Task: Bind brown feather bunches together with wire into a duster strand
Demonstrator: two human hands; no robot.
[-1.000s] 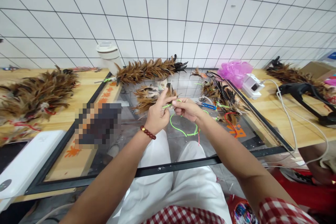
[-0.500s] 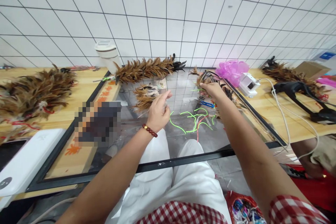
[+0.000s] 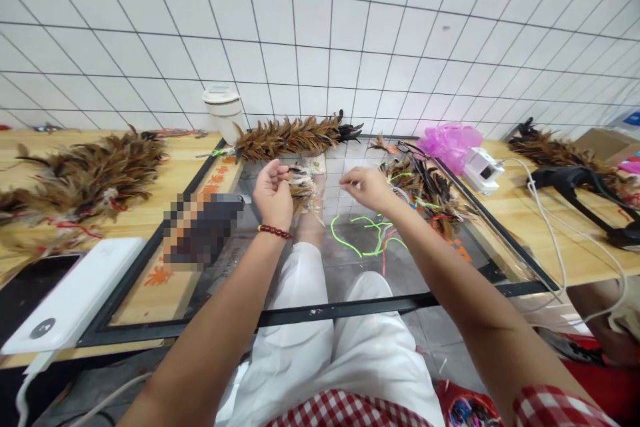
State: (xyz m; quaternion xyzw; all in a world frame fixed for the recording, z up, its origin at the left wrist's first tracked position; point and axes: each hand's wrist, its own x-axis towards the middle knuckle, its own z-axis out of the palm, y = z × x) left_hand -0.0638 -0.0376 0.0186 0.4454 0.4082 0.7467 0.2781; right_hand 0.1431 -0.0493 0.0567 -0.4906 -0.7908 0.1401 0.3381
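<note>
The small loose pile of brown feathers with whitish bases lies on the clear glass panel in a black frame, directly in front of the person and just right of the left hand. The left hand is raised with fingers curled; whether it grips a feather cannot be told. The right hand is well apart from it, thumb and fingertips drawn together; nothing can be confirmed between them. The pile's position between both hands appears chosen for easy picking. The bright green thin cords lie loose nearer the body, presumably to be within reach. The mixed heap of brown and black feathers sits to the right, partly behind the right forearm. The long brown feather strip with a black tip rests along the rear, judged set aside to free the middle.

Count: two hands; one small pile; one mixed heap; one rear strip; at least three green cords, overlapping, exact number unconfirmed; one white lidded cup; one crumpled pink plastic bag; one white power bank on the light wooden desk.
</note>
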